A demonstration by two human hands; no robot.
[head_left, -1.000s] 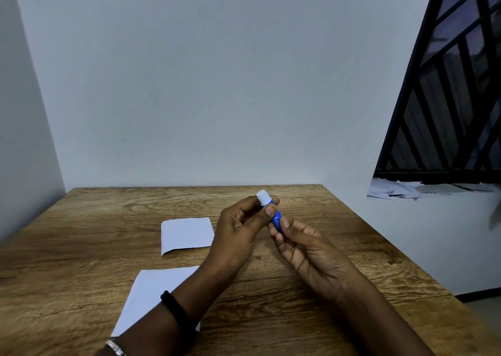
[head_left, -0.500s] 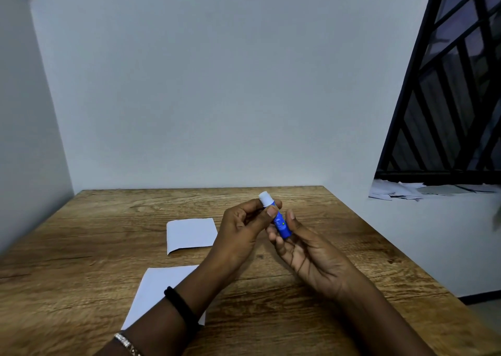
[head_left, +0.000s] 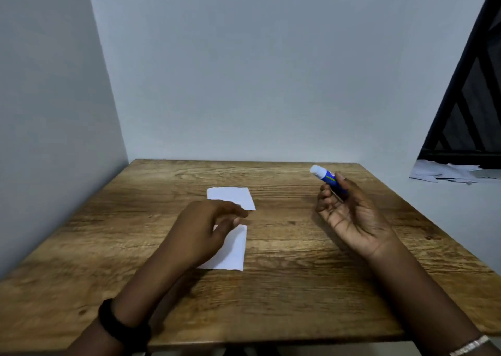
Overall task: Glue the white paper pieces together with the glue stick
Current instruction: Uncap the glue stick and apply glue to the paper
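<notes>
White-capped blue glue stick (head_left: 326, 178) sits clenched in my right hand (head_left: 349, 214), raised above the wooden desk (head_left: 298, 274); my left hand (head_left: 206, 228) hovers loosely open, holding nothing, over two white paper pieces (head_left: 233, 250).

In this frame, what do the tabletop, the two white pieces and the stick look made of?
Tabletop: matte wood or wood-look laminate; visible grain and knots. White pieces: thin matte paper lying flat. Glue stick: seemingly smooth plastic, blue printed barrel, white end, held in the right hand.
</notes>
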